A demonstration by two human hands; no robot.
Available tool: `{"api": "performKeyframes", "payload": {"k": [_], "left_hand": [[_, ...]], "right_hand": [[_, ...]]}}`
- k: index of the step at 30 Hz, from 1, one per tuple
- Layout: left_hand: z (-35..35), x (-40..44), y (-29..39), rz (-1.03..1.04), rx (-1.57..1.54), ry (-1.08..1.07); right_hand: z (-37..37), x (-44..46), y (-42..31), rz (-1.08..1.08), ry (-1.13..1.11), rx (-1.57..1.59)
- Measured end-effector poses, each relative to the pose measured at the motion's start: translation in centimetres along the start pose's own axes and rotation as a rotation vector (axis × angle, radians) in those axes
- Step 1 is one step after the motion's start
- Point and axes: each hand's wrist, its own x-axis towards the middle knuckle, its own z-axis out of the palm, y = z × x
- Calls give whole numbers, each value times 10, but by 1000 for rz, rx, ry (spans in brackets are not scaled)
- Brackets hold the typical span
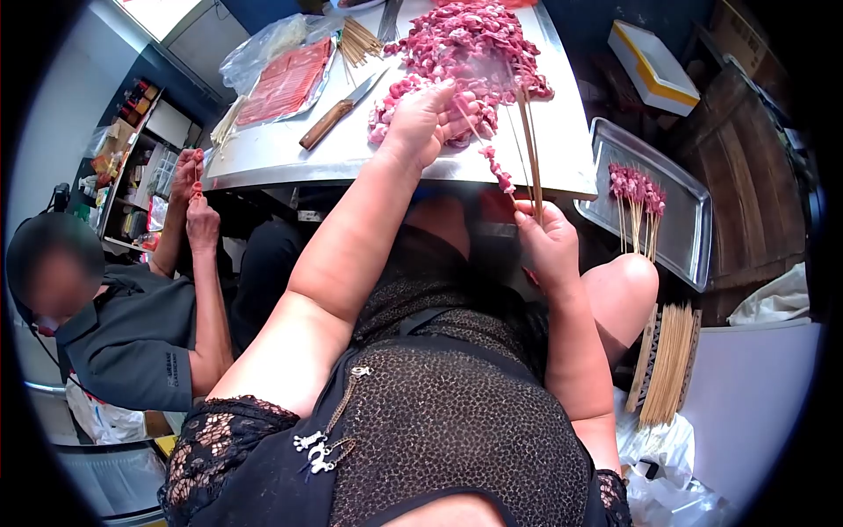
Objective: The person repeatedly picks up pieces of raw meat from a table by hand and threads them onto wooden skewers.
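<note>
My right hand [546, 239] is closed round several bamboo skewers [531, 149]. One of them slants up to the left with small pieces of raw meat [497, 169] threaded along it. At that skewer's upper end, my left hand [430, 123] has its fingers curled about a piece of meat, partly hidden by the fingers. Just behind the left hand, a large heap of cut raw meat [470, 44] covers the far part of the white table [263, 167]. A knife [338, 112] with a wooden handle lies left of the heap.
Left on the table are flat rows of pink skewered meat [285, 83] and loose sticks [360, 39]. A metal tray [685, 220] at right bears finished meat skewers [637, 189]. Below it stands a box of bamboo skewers [666, 364]. At left, a co-worker [132, 325] handles a skewer.
</note>
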Motion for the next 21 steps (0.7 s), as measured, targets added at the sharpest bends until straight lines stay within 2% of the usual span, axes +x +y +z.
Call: {"api": "performKeyframes", "payload": {"k": [6,10,12,21], "left_hand": [[6,-3,-7,45,-166,-2],[5,1,-9,81,-159,-2],[4,2,-8,92,-181,75],[9,-5,-9,85,-221,53]], "right_hand": [[3,-2,-1,37,5,-63],[3,-2,1,36,3,-76],[5,-3,1,24,-7,-79],[8,-4,-5,58,31,-105]]}}
